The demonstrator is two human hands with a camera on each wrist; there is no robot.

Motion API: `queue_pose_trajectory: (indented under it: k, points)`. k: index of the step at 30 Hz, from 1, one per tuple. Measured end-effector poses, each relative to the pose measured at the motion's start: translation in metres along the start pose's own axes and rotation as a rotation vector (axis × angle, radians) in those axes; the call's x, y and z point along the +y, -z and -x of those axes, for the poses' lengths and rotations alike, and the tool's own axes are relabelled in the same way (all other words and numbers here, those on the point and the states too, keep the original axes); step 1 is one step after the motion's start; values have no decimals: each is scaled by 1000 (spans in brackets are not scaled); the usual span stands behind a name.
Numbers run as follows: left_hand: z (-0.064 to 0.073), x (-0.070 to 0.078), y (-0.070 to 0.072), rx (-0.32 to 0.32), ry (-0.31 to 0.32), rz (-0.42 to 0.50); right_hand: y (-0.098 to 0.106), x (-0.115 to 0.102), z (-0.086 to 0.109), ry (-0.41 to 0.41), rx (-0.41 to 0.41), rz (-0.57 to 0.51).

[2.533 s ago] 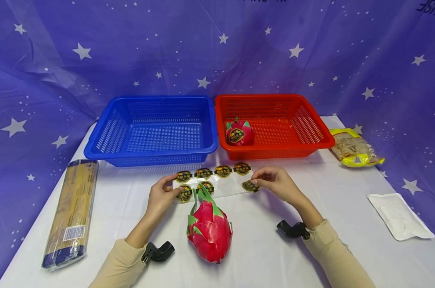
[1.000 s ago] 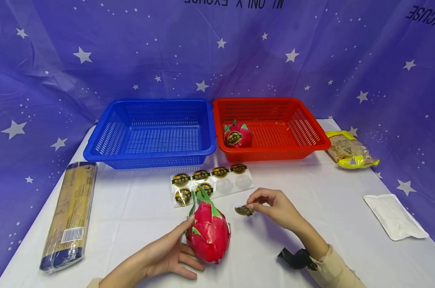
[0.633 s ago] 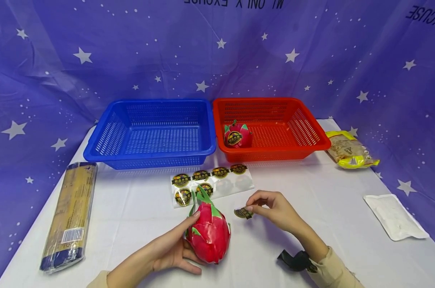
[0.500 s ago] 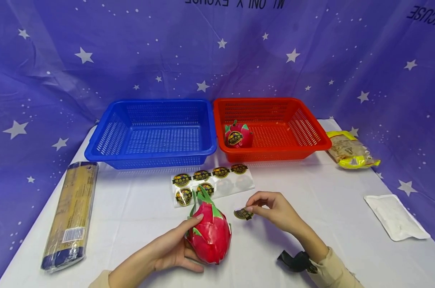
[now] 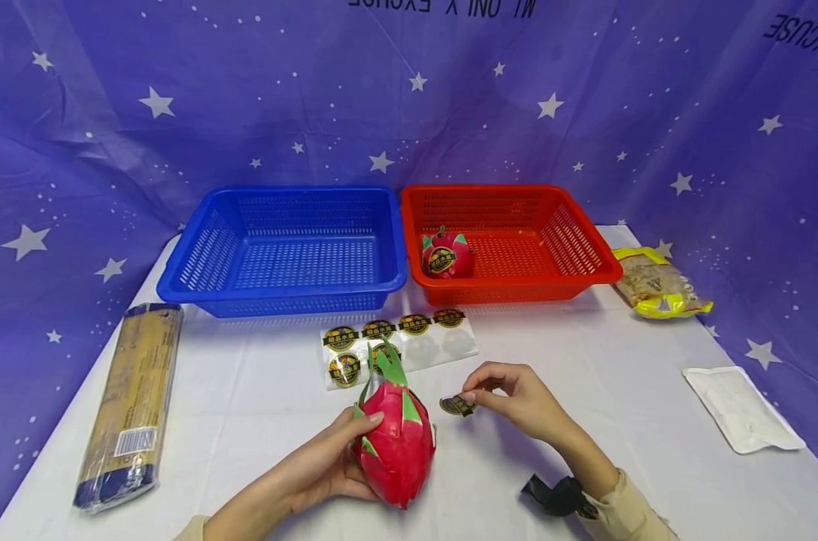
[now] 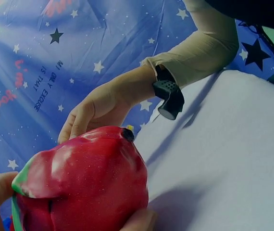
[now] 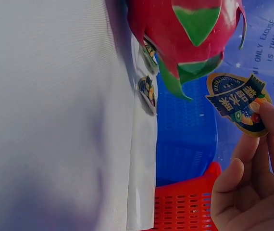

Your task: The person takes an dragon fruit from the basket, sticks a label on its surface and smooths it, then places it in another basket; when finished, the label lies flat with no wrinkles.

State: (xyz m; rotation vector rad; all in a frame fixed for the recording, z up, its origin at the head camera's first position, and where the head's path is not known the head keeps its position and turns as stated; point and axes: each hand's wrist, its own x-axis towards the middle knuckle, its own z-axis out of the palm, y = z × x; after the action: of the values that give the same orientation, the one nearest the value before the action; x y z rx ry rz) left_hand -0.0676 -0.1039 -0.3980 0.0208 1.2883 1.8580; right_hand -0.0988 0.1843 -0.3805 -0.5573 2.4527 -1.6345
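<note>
A pink-red dragon fruit [image 5: 398, 447] with green leaf tips is in my left hand [image 5: 324, 462], the thumb over its near left side and the fingers around its left and underside. It fills the lower part of the left wrist view. Just right of the fruit, my right hand [image 5: 517, 398] pinches a round black-and-gold sticker [image 5: 458, 405] between thumb and forefinger. The right wrist view shows that sticker's printed face [image 7: 238, 103], apart from the fruit. Behind the fruit lies a sticker sheet [image 5: 409, 346] with several stickers on it; the fruit's leaves cover part of one.
At the back stand a blue basket [image 5: 283, 293] and a red basket [image 5: 517, 289]. A second dragon fruit [image 5: 459, 255] bearing a sticker sits in the red one. A pasta-like long pack [image 5: 131, 398] lies left; a yellow bag [image 5: 659, 282] and white packet [image 5: 743, 409] lie right.
My left hand let go of the sheet and took hold of the dragon fruit, which is now slightly lifted and turned. My right hand peeled the sticker off the sheet and brought it nearer.
</note>
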Motion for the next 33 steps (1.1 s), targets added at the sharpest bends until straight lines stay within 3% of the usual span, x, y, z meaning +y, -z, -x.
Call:
queue_pose_trajectory:
  k: [8,16,25,33]
  points:
    - [-4,12,3,27,-69,-52,1,-4,0,15,-1,-13]
    - [-23,28,10,97,-115,-135,1,-13,0,95,-21,-62]
    - [-45,27,19,161,-132,-198,-7,-23,-5,78,-33,-16]
    - [-50,27,19,162,-142,-215,-19,-31,-14,122,-39,65]
